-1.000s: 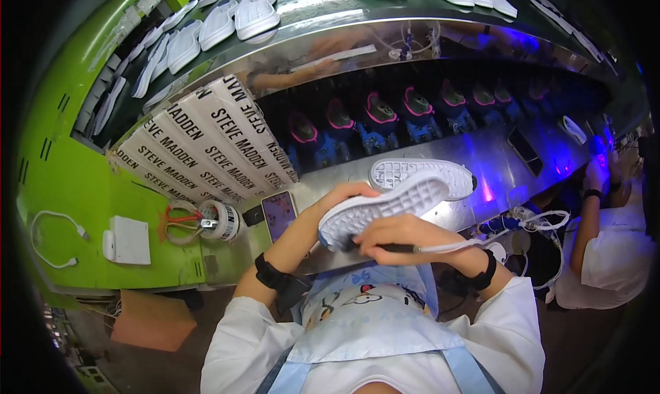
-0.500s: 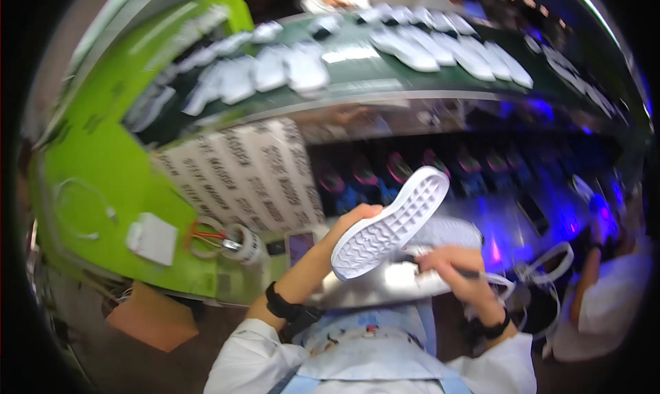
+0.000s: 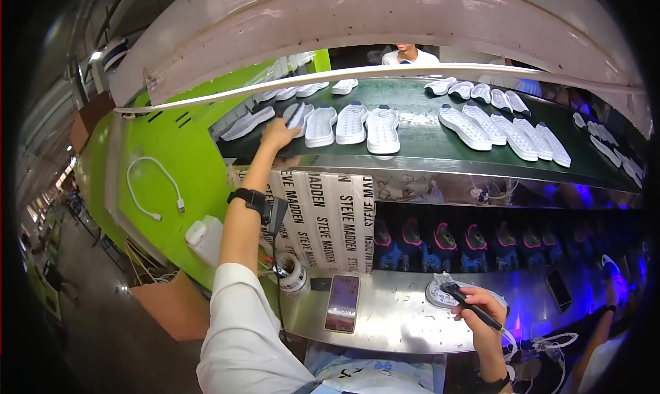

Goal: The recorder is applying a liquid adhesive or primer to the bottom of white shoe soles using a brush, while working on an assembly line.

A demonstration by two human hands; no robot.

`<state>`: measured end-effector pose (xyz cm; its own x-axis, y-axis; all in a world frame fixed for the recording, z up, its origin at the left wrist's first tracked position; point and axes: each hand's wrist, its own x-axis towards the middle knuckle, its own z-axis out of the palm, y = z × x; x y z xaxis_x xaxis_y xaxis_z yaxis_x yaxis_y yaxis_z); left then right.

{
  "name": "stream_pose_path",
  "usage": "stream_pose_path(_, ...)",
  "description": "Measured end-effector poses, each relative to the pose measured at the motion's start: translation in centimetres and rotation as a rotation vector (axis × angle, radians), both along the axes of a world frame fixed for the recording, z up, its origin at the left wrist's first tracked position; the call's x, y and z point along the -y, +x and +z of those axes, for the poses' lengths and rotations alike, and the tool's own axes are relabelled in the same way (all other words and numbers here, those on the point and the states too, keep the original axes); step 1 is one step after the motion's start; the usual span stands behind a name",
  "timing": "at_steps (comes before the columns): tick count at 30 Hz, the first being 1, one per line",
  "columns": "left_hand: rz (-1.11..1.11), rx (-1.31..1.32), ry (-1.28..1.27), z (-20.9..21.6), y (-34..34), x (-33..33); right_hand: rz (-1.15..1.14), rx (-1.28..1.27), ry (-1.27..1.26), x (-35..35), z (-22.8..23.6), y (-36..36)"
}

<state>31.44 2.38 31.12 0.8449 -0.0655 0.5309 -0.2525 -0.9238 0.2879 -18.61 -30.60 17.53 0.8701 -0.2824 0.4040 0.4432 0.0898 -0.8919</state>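
My left hand reaches far up to the green conveyor belt, its fingers closed round the edge of a white shoe sole. That sole stands tilted beside a row of others, among them a white sole lying tread-down. Down at the metal bench, my right hand grips a black pen-shaped tool with a white cord. Its tip hangs over or touches a pale sole on the bench; I cannot tell which. The hand covers part of that sole.
The green belt carries several more soles. A phone, a tub of tools and small scraps lie on the metal bench. A patterned sheet hangs below the belt. A co-worker's arm is at the right.
My left hand has moved from above the bench up to the belt on the left, with a sole. My right hand with the tool is lower, and the view has shifted.
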Motion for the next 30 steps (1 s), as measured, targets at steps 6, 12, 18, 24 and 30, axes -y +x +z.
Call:
stream_pose_path(6, -0.831, -0.217, -1.246, 2.1, -15.5, 2.8, -0.164, -0.168, 0.198, 1.2, -1.7, -1.2)
stream_pose_path(12, -1.205, -1.449, -2.077, -16.3, -31.2, 7.5, 0.14, -0.181, 0.006, -2.1, -0.9, -0.6)
stream_pose_path(18, -0.884, -1.862, -2.228, -28.1, -39.9, 13.3, -0.261, -0.124, -0.423, -4.6, -2.8, 2.3)
stream_pose_path(24, -0.636, -1.502, -2.277, -27.6, -39.6, 14.8, -0.058, -0.301, -0.24, -4.8, -4.1, 1.5)
stream_pose_path(30, -0.998, -1.801, -2.623, -28.5, -36.6, 15.1, 0.209, -0.206, -0.353, -5.8, -4.5, 1.5)
